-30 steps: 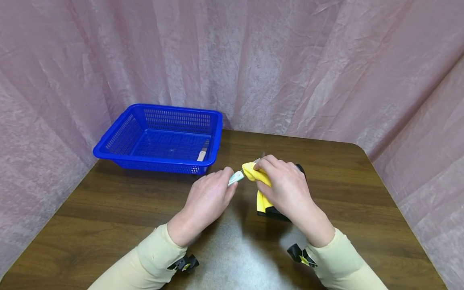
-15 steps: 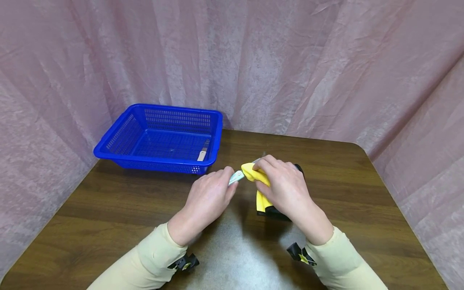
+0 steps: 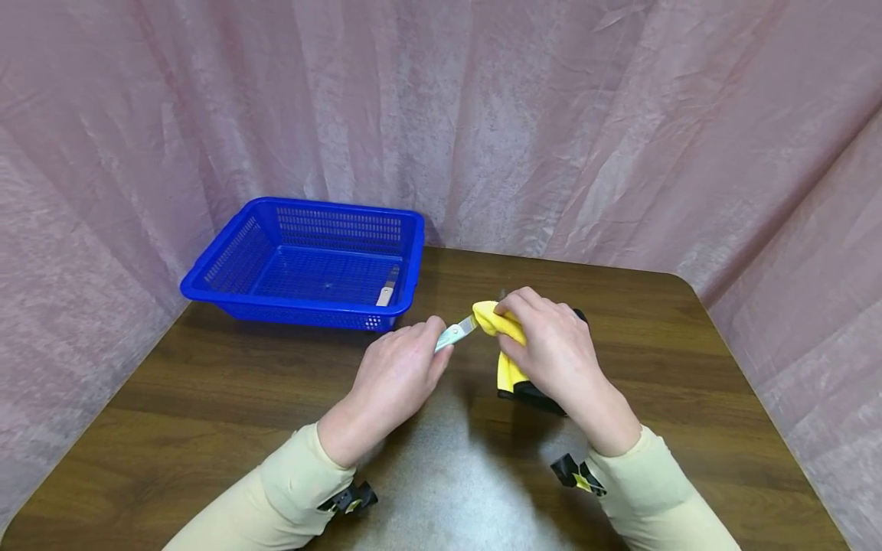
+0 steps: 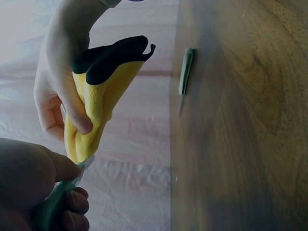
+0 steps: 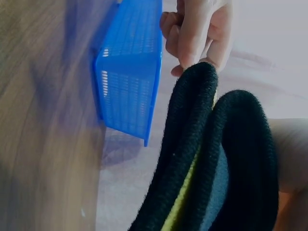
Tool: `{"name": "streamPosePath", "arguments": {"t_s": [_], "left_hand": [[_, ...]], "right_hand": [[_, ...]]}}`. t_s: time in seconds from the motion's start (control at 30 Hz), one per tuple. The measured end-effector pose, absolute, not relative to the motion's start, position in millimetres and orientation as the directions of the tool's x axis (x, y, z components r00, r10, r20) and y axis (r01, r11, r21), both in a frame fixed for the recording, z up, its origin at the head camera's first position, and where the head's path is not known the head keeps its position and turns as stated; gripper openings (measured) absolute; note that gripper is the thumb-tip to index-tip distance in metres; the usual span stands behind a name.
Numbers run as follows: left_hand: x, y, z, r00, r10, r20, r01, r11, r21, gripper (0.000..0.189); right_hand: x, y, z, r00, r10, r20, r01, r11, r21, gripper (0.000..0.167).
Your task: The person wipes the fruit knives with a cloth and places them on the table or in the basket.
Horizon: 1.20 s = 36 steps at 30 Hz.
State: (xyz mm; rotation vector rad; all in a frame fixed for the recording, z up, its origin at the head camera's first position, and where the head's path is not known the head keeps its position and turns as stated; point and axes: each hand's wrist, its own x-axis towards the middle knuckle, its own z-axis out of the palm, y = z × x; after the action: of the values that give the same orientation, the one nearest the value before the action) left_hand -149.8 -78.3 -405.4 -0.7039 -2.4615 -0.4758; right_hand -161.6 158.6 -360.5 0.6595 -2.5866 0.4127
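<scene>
Head view lays it out plainly: the person's left hand [image 3: 400, 360] is curled round a slim, mint-green-handled metal knife [image 3: 450, 337], while the right hand [image 3: 551, 348] pinches a folded, yellow, black-edged cloth [image 3: 511, 373] over the far part of its blade [image 3: 467, 325]. The hands are apart, linked only through knife and cloth. The knife is up in the air over the brown wood-grain table [image 3: 207, 428], to the right of the blue, perforated plastic basket [image 3: 296, 315], where a pale-handled knife [image 3: 385, 295] lies.

To my eye this is a wiping stroke. I'd hold the handle firmly, wrap the cloth thickly over both faces, and draw it from the handle towards the tip, so that no finger slides along the edge. From here I can't tell which side is sharp, so I'd treat both as if they were.

The knife's long axis runs slantwise: handle in the left palm, blade pointing to the right and away from the person. Its tip is hidden, and I can't judge its tilt. Left wrist view also shows a second green-handled knife [image 4: 186, 72] lying on the table.
</scene>
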Motion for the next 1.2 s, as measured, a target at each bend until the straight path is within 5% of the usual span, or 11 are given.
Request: {"name": "streamPosePath", "arguments": {"t_s": [1.2], "left_hand": [[-149.6,-95.5,-389.4,-0.715,0.324,0.62,0.542,0.817,0.198,0.017]], "right_hand": [[-169.8,190.4,-365.0,-0.871,-0.255,0.42,-0.372,0.9,-0.226,0.03]]}}
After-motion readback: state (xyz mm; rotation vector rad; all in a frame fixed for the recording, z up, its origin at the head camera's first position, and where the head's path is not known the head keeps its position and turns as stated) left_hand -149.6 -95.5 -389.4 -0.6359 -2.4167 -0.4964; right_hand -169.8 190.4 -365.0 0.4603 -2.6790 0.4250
